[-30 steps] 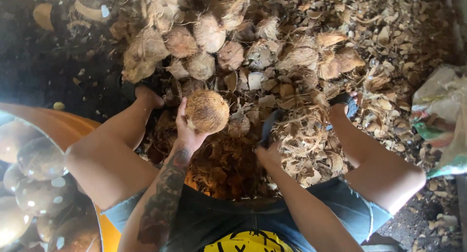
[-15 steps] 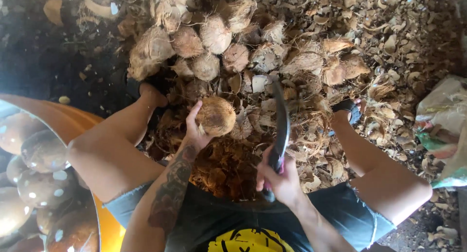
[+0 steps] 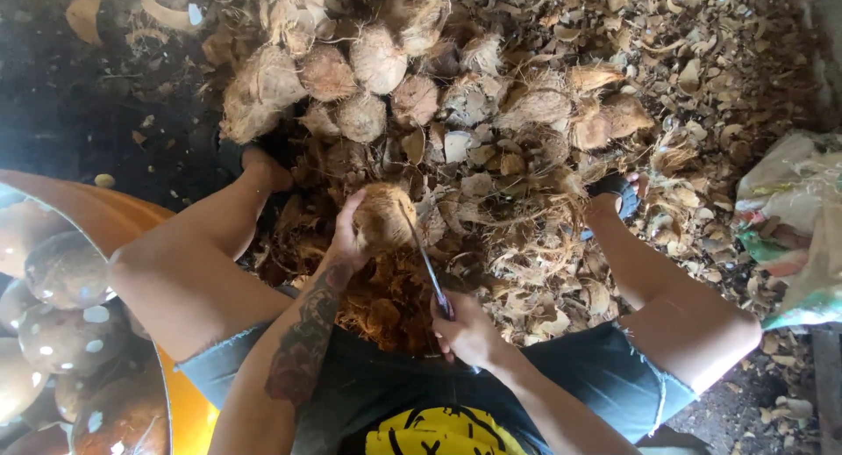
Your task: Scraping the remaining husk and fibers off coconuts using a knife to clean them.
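My left hand [image 3: 346,236] grips a brown husked coconut [image 3: 384,216] between my knees. My right hand [image 3: 469,332] is closed on the handle of a long knife [image 3: 423,257]. The blade runs up and left, and its tip meets the coconut's right side. Under the coconut lies a mound of brown husk shavings [image 3: 386,301]. I sit with both legs spread, my feet resting among the husks.
A heap of hairy coconuts [image 3: 351,78] lies ahead, with shell chips and fibre [image 3: 614,95] spread to the right. An orange tub [image 3: 96,214] at the left holds peeled coconuts in water [image 3: 61,271]. A white sack [image 3: 794,227] sits at the right edge.
My right hand brought the knife in from the right and lowered it until the blade met the coconut. The left hand drew the coconut slightly down and toward me.
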